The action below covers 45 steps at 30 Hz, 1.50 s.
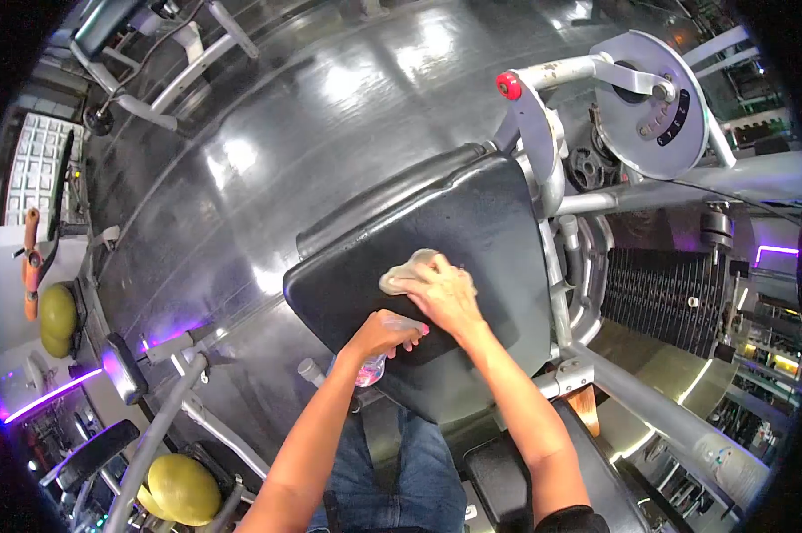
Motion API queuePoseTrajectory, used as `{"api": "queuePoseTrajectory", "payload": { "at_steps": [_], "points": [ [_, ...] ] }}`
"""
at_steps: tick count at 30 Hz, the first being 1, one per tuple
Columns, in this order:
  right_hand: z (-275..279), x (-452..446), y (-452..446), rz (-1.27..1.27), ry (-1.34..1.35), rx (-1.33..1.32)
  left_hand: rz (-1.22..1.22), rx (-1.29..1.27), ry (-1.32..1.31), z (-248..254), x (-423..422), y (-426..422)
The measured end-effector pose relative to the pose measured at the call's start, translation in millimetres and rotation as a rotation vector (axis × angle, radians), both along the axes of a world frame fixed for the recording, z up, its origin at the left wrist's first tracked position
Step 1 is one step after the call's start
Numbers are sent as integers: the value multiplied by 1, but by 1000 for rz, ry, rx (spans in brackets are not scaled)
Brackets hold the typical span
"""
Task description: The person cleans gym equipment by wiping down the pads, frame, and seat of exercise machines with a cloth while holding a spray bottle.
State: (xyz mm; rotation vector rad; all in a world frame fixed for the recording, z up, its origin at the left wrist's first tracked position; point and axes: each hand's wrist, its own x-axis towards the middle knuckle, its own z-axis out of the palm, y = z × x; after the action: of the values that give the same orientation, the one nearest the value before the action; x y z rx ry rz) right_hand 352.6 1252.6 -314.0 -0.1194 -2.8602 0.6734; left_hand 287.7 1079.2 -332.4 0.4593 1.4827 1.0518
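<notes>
A black padded seat (490, 231) of a gym machine lies in front of me. My right hand (450, 291) is closed around a pale, crumpled cloth (402, 275), which rests against the top of the pad. Just nearer to me, my left hand (385, 335) grips a clear spray bottle (371, 371) with pink on its lower part. The bottle hangs above the pad's near left edge, and my fingers cover most of its top.
Right of the pad stand the machine's grey frame (658, 191), a round numbered plate (636, 107) and a dark weight stack (663, 298). A second black pad (507, 471) is close to my legs. Yellow-green rounded pads (183, 490) and other machines stand to the left.
</notes>
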Motion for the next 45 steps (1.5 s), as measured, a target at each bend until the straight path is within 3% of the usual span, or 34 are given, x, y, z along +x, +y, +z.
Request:
{"api": "queuePoseTrajectory", "payload": {
  "at_steps": [2, 6, 10, 14, 16, 18, 20, 21, 22, 28, 34, 40, 43, 45],
  "points": [
    [7, 8, 31, -116, -49, -27, 114, -206, -142, 9, -2, 6],
    [13, 18, 69, -528, -44, -79, 187, -311, -74, 13, 5, 13],
    [5, 7, 46, -645, 32, -151, 201, -366, -42, 24, 7, 18],
    [-5, -1, -1, -261, 120, -243, 180, -342, -12, 18, 7, 13],
    [-8, 0, -17, -40, 5, -115, 173, -296, -11, 12, 8, 9],
    [-10, 7, -16, 27, 44, -115, 167, -284, -41, 10, 8, 4],
    [-14, 17, 5, 37, 43, -36, 198, -224, -54, 15, 9, 9],
    [-18, 22, 21, 24, 30, -73, 171, -318, -27, 23, 8, 15],
    [-7, 27, 38, -53, 52, -83, 142, -411, 0, 27, 6, 19],
    [7, 48, 121, -583, -47, -103, 141, -356, -29, 36, 12, 49],
    [-5, 25, 98, -531, 81, -189, 132, -204, -50, 25, 17, 109],
    [5, 20, 79, -144, -79, -238, 49, -274, 64, 17, 19, 126],
    [3, 29, 106, -111, -40, -107, 65, -339, 44, 28, 19, 133],
    [8, 39, 132, -270, -66, -77, 99, -391, -32, 27, 19, 135]
  ]
}}
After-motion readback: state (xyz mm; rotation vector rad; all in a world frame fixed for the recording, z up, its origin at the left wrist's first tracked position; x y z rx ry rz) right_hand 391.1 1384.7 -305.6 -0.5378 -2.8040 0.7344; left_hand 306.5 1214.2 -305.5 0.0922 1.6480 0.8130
